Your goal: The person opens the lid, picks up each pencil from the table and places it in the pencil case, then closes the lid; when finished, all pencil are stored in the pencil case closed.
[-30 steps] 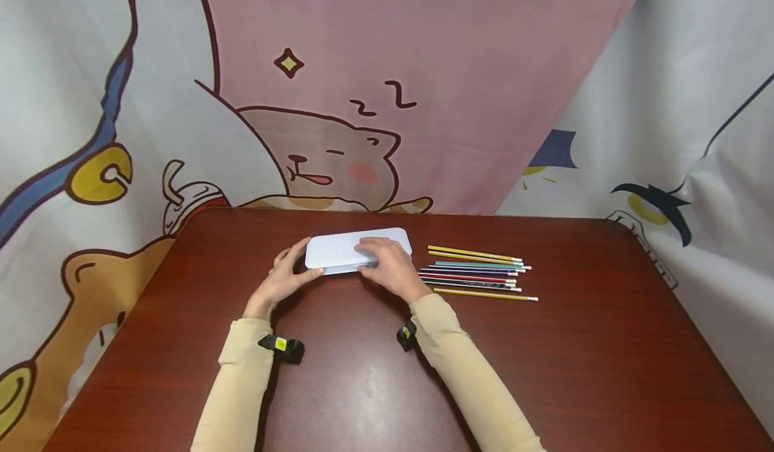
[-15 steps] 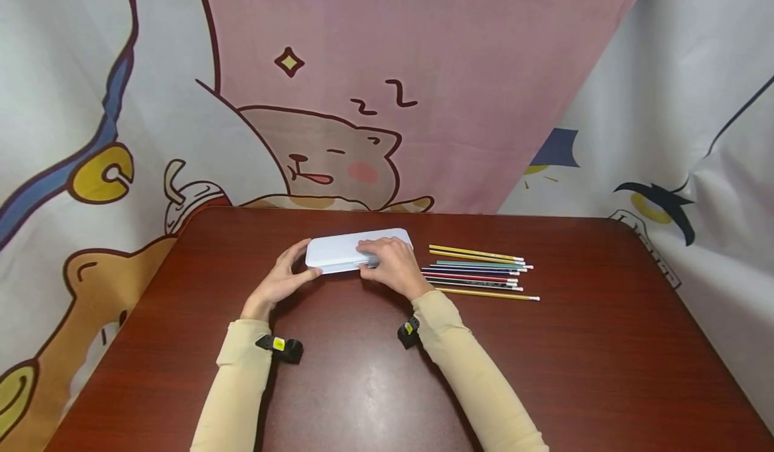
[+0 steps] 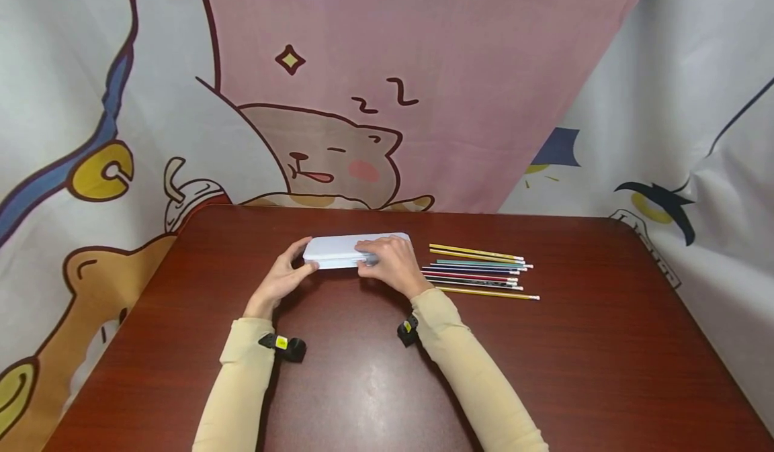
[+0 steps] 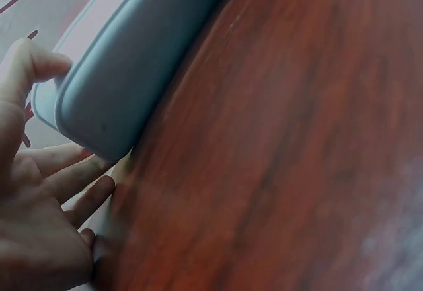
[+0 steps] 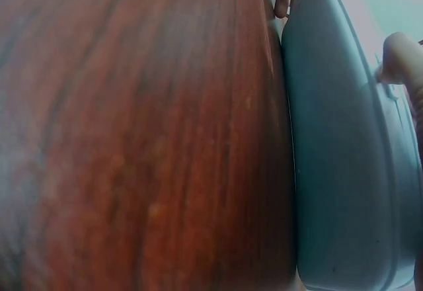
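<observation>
A pale blue-white, rounded rectangular case, apparently plastic, (image 4: 132,73) is resting on a glossy red-brown wooden table (image 3: 363,385), its flat lid (image 3: 331,246) lying over the base; the left hand (image 3: 279,279) is gripping the left end, thumb at the front edge; the right hand (image 3: 394,265) is grasping the front edge and lid top; the hold is looking complete, though whether the lid is fastened or slightly ajar I cannot tell; slim yellow, green, dark blue, red and black pencils (image 3: 474,270) are lying outside, seemingly awaiting handling, near the right hand.
</observation>
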{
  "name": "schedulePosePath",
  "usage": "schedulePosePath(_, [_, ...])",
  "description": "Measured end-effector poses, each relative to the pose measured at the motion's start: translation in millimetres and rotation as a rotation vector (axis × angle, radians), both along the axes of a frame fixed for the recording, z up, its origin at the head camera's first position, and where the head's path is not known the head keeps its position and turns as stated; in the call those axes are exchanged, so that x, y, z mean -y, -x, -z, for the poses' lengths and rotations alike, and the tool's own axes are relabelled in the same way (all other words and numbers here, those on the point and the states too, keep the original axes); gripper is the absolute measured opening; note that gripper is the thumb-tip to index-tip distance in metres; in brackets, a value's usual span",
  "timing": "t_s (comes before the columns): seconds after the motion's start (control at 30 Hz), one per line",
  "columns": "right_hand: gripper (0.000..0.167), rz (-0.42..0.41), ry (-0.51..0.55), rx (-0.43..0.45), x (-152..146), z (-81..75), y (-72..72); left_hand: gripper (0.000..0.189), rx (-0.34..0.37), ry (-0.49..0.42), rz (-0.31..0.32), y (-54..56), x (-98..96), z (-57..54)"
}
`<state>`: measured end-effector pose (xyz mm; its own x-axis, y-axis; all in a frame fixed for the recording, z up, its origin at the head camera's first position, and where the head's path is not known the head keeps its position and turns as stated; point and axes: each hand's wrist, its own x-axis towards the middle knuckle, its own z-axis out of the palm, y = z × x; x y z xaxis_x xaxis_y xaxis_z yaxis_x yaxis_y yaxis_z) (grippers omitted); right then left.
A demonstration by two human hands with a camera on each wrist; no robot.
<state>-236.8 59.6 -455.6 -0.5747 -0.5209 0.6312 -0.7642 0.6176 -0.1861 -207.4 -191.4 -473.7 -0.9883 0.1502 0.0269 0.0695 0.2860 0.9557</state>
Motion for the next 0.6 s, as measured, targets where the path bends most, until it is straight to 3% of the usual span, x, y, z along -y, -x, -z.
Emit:
schedulePosePath(0.13, [0.022,-0.012,0.007,-0.041,0,-0.3,0.6,0.062,0.014,-0.018,-0.008,-2.4,-2.7,-6.7])
schedulePosePath(0.37, [0.02,-0.053,0.023,-0.085,-1,-2.3,0.8,0.057,0.042,-0.013,-0.032,-15.5,-13.0,-36.0])
schedulePosePath(0.6, [0.018,-0.088,0.034,-0.087,-2,-2.0,2.2,0.055,0.042,0.0,-0.059,-18.4,-16.5,-38.7])
